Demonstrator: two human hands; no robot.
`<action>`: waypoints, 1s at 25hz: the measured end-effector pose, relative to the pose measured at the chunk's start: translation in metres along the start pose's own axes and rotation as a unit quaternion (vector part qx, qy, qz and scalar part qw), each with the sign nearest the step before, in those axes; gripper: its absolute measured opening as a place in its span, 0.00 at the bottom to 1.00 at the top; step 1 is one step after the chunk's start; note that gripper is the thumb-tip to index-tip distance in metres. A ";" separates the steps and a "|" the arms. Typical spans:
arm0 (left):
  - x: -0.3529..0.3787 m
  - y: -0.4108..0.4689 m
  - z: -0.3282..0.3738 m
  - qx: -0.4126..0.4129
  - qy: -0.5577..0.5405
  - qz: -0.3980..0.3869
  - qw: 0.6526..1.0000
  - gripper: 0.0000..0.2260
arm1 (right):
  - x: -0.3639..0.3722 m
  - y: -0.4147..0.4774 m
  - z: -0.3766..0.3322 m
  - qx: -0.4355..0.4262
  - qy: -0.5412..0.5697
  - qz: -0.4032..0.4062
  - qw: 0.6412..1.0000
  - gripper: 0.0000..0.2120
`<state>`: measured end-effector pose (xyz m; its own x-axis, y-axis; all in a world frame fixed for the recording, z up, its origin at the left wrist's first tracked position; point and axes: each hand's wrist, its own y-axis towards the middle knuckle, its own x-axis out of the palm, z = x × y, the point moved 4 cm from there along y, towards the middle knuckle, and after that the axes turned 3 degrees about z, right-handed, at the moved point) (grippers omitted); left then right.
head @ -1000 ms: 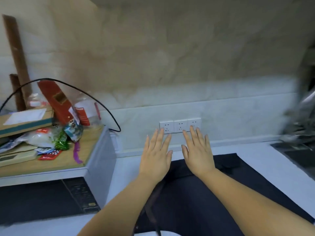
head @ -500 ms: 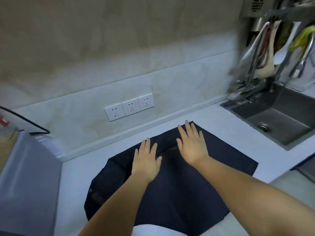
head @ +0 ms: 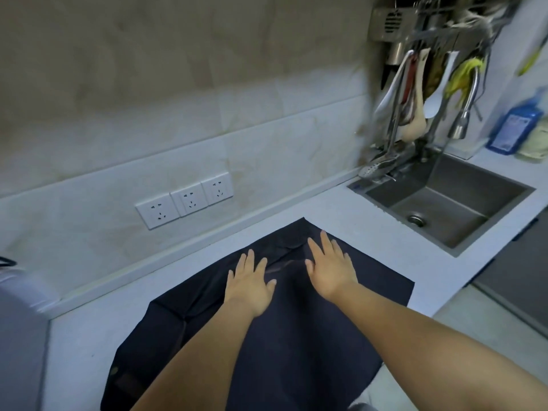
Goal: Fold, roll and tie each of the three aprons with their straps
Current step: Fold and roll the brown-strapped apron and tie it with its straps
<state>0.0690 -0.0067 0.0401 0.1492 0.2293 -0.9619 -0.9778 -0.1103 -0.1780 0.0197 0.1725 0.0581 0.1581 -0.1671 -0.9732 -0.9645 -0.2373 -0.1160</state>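
Observation:
A dark navy apron [head: 296, 336] lies spread flat on the white countertop [head: 89, 336], its far corner pointing at the wall. My left hand [head: 249, 284] rests palm down on the cloth, fingers straight, left of a diagonal crease. My right hand [head: 329, 266] lies flat beside it on the far part of the apron, fingers spread. Neither hand grips the fabric. No strap can be made out among the dark folds at the apron's left edge. Only this one apron is in view.
A steel sink [head: 450, 203] is set into the counter at the right, with a tap [head: 465, 105] and hanging utensils [head: 415, 93] above it. Three wall sockets [head: 184, 200] sit behind the apron. A grey appliance [head: 17, 336] stands at the left edge. A blue bottle [head: 516, 126] stands far right.
The view has swung right and down, from the cluttered shelf to the sink. Both hands stay flat on the apron and have slid slightly across it, smoothing it.

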 end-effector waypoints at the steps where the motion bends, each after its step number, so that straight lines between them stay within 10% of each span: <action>1: 0.002 0.005 0.003 -0.004 -0.004 -0.003 1.000 0.28 | 0.001 0.008 0.003 -0.001 0.000 -0.013 1.000 0.27; 12: 0.104 0.049 0.017 -0.242 -0.087 -0.064 0.964 0.28 | 0.087 0.096 0.055 -0.158 -0.134 -0.237 0.949 0.33; 25: 0.174 0.059 0.023 -0.261 0.025 0.072 0.962 0.31 | 0.167 0.097 0.093 -0.213 -0.062 0.047 0.974 0.31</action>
<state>0.0342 0.0494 -0.1333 0.0385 0.1295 -0.9908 -0.7841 -0.6108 -0.1103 -0.0668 0.2105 -0.1343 0.0219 -0.0965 -0.9951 -0.7942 -0.6063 0.0413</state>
